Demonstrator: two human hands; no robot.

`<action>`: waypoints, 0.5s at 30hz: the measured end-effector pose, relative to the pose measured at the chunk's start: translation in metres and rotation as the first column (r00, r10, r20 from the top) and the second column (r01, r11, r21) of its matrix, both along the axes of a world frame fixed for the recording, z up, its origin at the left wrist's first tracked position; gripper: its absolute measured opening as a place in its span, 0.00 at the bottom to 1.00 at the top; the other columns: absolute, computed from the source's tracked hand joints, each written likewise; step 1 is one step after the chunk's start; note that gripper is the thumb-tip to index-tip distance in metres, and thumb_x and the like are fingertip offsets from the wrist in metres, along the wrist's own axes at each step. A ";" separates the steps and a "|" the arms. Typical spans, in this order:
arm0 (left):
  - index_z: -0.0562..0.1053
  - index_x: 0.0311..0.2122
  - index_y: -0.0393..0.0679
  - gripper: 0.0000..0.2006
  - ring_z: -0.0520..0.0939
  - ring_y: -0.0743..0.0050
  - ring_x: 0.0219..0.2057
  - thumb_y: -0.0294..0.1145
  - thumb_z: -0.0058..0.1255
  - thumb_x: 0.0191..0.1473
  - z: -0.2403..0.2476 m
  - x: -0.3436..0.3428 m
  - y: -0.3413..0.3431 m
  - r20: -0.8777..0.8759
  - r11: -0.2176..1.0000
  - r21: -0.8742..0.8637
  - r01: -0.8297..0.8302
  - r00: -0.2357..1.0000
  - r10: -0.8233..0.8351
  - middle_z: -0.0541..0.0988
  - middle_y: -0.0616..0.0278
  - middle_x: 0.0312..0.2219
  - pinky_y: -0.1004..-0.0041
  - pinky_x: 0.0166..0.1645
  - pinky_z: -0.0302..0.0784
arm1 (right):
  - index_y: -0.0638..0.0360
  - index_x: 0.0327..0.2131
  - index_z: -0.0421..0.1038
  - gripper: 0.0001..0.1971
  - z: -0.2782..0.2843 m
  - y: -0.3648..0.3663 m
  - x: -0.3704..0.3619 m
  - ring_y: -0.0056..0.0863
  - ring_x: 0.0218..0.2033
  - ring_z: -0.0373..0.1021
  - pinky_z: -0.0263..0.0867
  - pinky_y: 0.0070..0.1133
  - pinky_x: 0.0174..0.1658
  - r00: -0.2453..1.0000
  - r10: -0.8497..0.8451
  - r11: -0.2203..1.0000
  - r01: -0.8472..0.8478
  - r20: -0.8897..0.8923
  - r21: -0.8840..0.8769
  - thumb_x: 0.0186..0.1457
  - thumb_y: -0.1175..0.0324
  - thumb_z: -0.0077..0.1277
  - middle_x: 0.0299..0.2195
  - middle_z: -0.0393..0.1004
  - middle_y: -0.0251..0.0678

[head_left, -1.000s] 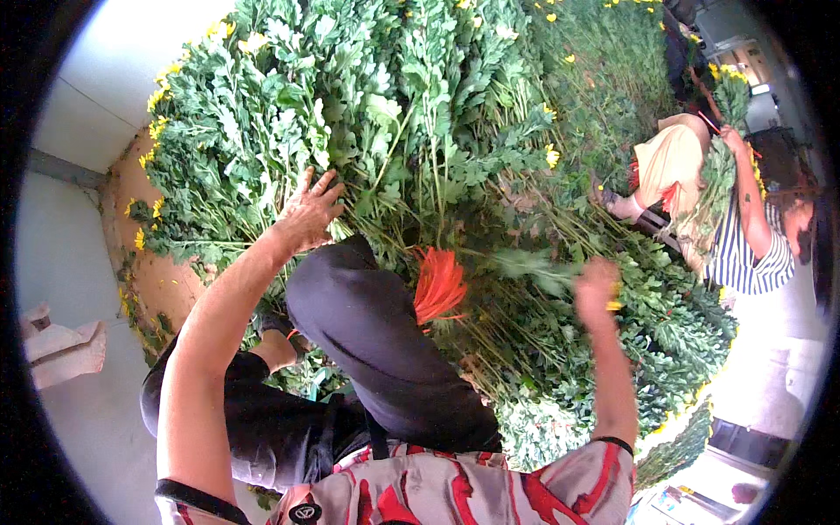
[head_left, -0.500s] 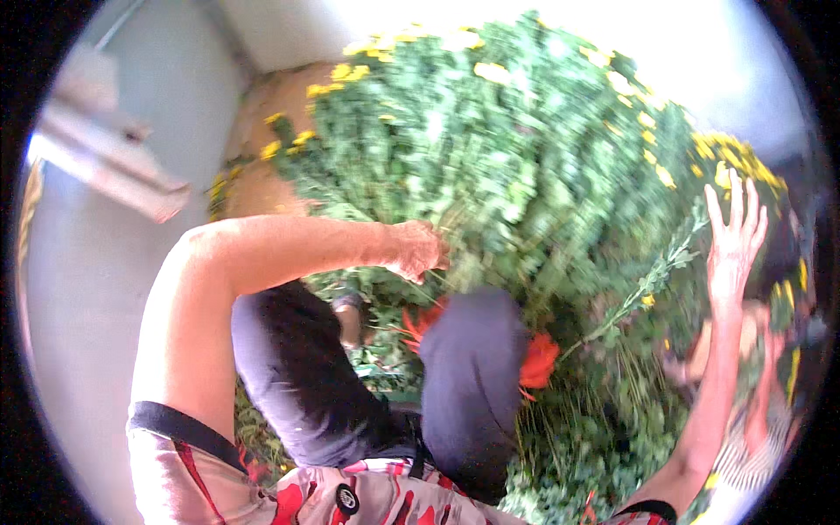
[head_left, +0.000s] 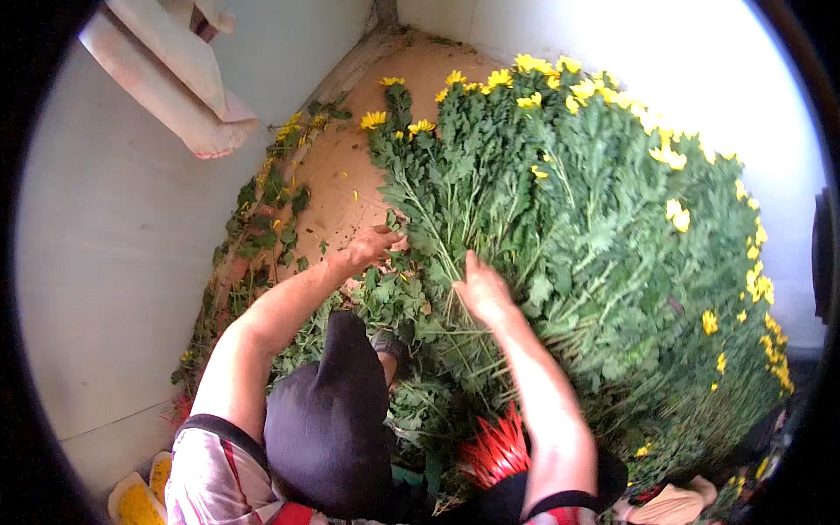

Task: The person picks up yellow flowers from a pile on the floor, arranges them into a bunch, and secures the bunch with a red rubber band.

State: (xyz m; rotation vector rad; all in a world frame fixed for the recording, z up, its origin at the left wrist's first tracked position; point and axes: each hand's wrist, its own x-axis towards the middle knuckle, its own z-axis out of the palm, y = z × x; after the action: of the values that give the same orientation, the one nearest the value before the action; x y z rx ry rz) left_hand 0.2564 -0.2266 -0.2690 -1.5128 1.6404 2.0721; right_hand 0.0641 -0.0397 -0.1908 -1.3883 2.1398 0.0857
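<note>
Long leafy stems with yellow chrysanthemums (head_left: 560, 201) lie in a wide heap in front of me, blooms toward the wall and cut ends toward my knees. My right hand (head_left: 483, 287) is closed around some chrysanthemum stems at the heap's left part; leaves hide some of its fingers. Just left of it, my left hand (head_left: 372, 247) hovers at the heap's edge over loose leaves, fingers apart and slightly bent, with nothing visible in them. Thin red strips (head_left: 497, 448) lie in a bunch beside my right forearm.
Stripped leaves (head_left: 262, 232) litter the brown floor (head_left: 346, 166) along the left wall. A pale hanging piece (head_left: 175, 79) juts out at upper left. Yellow-and-white slippers (head_left: 140, 499) sit at lower left. My knee (head_left: 328, 420) rises between my arms.
The view has swung left. My right hand has come from far right, where it was raised and spread, down to the stems. My left hand has left the stems and opened.
</note>
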 end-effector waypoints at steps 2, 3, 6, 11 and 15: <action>0.65 0.54 0.36 0.30 0.76 0.60 0.45 0.50 0.50 0.54 -0.024 0.000 0.008 -0.107 0.985 0.053 -0.167 0.979 0.172 0.68 0.52 0.51 0.65 0.46 0.73 | 0.65 0.62 0.44 0.34 0.004 -0.042 0.039 0.39 0.48 0.68 0.63 0.33 0.56 0.849 -0.325 0.921 0.185 0.416 0.343 0.58 0.60 0.47 0.49 0.68 0.52; 0.65 0.54 0.35 0.29 0.74 0.59 0.47 0.46 0.51 0.53 -0.043 0.004 0.002 -0.115 0.984 -0.117 -0.135 0.986 0.122 0.68 0.50 0.52 0.64 0.48 0.72 | 0.67 0.61 0.46 0.34 -0.037 -0.039 0.069 0.42 0.50 0.66 0.61 0.33 0.56 0.904 -0.070 0.991 0.013 0.422 0.136 0.56 0.63 0.49 0.50 0.66 0.54; 0.66 0.54 0.34 0.25 0.72 0.56 0.51 0.35 0.53 0.53 -0.080 0.006 -0.016 0.039 0.855 -0.043 -0.516 0.855 0.518 0.70 0.45 0.50 0.63 0.53 0.70 | 0.68 0.56 0.55 0.27 -0.075 -0.047 0.146 0.43 0.51 0.65 0.63 0.31 0.54 0.868 0.248 0.946 -0.120 0.430 -0.302 0.53 0.70 0.50 0.52 0.63 0.53; 0.64 0.50 0.32 0.19 0.79 0.64 0.33 0.28 0.47 0.54 -0.041 0.019 -0.090 -0.232 0.798 -0.146 -0.585 0.804 0.547 0.77 0.51 0.36 0.67 0.37 0.78 | 0.60 0.60 0.51 0.29 -0.095 -0.122 0.085 0.36 0.36 0.70 0.70 0.32 0.43 0.938 0.029 0.839 0.166 0.347 -0.519 0.56 0.73 0.46 0.53 0.61 0.55; 0.64 0.50 0.37 0.19 0.79 0.61 0.35 0.31 0.48 0.55 -0.055 -0.004 -0.115 -0.141 0.861 0.012 -0.509 0.851 0.506 0.76 0.52 0.38 0.62 0.38 0.77 | 0.70 0.61 0.42 0.32 -0.119 -0.174 0.012 0.44 0.43 0.71 0.71 0.32 0.44 0.948 -0.268 0.925 0.303 0.169 -0.229 0.57 0.71 0.43 0.60 0.49 0.57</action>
State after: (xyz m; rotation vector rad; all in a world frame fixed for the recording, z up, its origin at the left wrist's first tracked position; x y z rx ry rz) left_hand 0.2519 -0.3420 -0.3241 -2.0341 1.4168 2.4662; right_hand 0.0762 -0.2134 -0.3102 -1.1588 2.2709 -0.3975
